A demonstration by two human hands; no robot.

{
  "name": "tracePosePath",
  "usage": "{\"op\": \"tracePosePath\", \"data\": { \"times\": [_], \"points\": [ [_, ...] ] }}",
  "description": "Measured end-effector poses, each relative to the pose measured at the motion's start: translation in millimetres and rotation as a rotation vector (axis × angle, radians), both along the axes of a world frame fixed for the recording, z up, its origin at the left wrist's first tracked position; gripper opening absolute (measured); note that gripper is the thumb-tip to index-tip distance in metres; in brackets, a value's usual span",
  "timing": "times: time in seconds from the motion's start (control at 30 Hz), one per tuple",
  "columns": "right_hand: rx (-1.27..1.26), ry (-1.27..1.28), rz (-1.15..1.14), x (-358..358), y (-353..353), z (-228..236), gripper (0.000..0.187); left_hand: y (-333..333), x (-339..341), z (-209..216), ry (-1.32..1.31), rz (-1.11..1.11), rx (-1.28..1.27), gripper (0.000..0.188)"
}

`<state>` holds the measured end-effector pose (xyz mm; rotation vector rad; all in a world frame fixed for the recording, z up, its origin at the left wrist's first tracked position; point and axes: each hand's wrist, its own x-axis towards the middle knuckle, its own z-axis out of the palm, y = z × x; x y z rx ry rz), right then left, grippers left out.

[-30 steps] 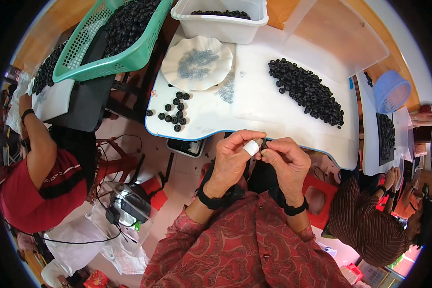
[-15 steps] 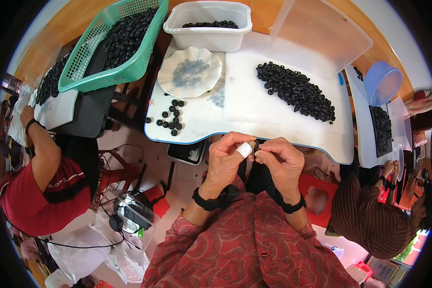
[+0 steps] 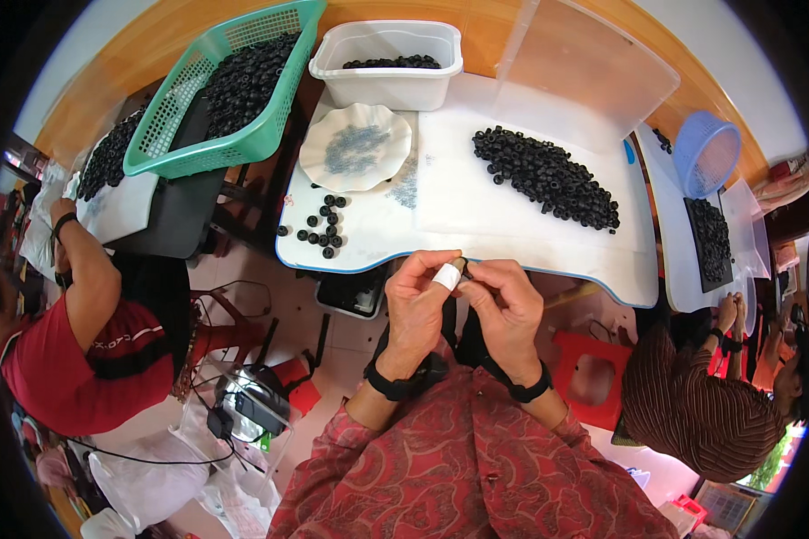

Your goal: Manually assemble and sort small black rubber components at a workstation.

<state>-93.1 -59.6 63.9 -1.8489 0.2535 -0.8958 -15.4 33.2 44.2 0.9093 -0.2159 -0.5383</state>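
Just in front of the table's near edge, my left hand and my right hand meet, their fingertips pinched together. Between them is a small black ring-like part, mostly covered by the fingers. White tape wraps my left thumb. Beyond the hands on the white table lies a large heap of similar black parts. Several separate black parts sit at the left front, near a pale wavy-rimmed plate holding small clear-grey pieces.
A white tub and a green basket, both with black parts, stand at the back. A clear panel rises behind the heap. People work at left and right. A red stool is at my right.
Both hands have shifted slightly left, still pinched together. The black part between the fingertips shows less than before. The view has tilted a little.
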Motion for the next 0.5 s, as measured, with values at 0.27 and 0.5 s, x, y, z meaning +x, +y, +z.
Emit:
{"op": "tracePosePath", "data": {
  "times": [0.27, 0.5],
  "points": [
    [0.15, 0.01, 0.147, -5.1, -11.5, 12.5, 0.011, 8.3, -5.2, 1.4, 0.011, -0.043, -0.12, 0.018],
    [0.339, 0.077, 0.271, -11.9, -13.9, 20.9, 0.012, 18.9, -1.9, 8.6, -0.179, -0.113, 0.007, 0.017]
  ]
}}
